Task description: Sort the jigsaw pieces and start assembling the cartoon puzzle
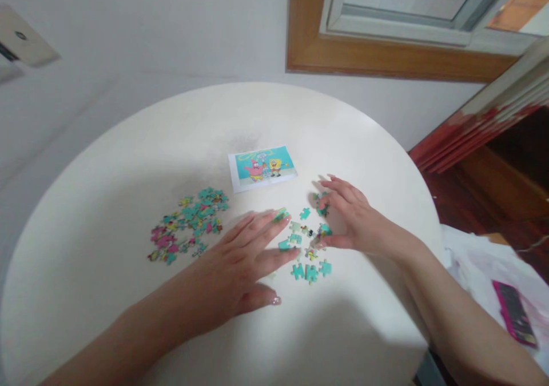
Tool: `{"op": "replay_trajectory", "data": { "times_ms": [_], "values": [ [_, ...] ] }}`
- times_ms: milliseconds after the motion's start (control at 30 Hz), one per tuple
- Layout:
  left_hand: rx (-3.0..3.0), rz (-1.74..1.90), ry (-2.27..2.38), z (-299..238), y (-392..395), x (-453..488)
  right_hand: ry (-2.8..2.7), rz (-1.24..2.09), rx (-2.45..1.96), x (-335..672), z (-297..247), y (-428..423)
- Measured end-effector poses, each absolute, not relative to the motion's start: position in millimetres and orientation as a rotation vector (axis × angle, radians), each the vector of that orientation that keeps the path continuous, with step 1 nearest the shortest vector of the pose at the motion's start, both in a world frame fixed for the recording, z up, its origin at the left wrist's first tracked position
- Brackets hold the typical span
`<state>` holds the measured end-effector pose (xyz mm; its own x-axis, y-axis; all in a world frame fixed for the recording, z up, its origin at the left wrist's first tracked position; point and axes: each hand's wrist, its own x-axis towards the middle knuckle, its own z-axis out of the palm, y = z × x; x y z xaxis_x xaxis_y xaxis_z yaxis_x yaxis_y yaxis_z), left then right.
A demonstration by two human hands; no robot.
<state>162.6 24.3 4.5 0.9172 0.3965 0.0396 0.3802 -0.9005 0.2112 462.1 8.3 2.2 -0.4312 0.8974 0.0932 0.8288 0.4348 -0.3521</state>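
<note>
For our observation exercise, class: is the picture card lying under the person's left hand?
No, the picture card lies uncovered on the table, apart from the left hand, which rests flat by loose puzzle pieces.

Our left hand [240,266] lies flat over some loose puzzle pieces [309,271] and hides those beneath its fingers. Our right hand [351,220] covers a few more, and we cannot tell whether it grips one. The prints in the pile [189,223] at the left are too small to make out. The table [128,163] runs out at the near edge. The window frame [386,60] is cut off at the top. The pink thing [513,313] at the right is blurred.
</note>
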Motion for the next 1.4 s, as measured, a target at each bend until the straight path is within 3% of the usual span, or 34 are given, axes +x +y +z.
{"op": "replay_trajectory", "data": {
  "times_ms": [400,833,933,1133,1400],
  "values": [
    [2.9,0.183,0.426,1,8,181,-2.408,0.411,-1.446,467,10,7],
    [2.92,0.322,0.383,-11,4,197,-2.099,0.225,-1.532,477,12,17],
    [2.939,0.341,0.421,-9,7,197,-2.122,0.411,-1.468,473,21,14],
    [2.928,0.409,0.547,7,19,186,-2.419,1.1,-1.006,456,36,-3],
    [2.831,0.66,0.908,20,44,163,-2.569,1.097,-0.979,443,33,-9]
  ]
}}
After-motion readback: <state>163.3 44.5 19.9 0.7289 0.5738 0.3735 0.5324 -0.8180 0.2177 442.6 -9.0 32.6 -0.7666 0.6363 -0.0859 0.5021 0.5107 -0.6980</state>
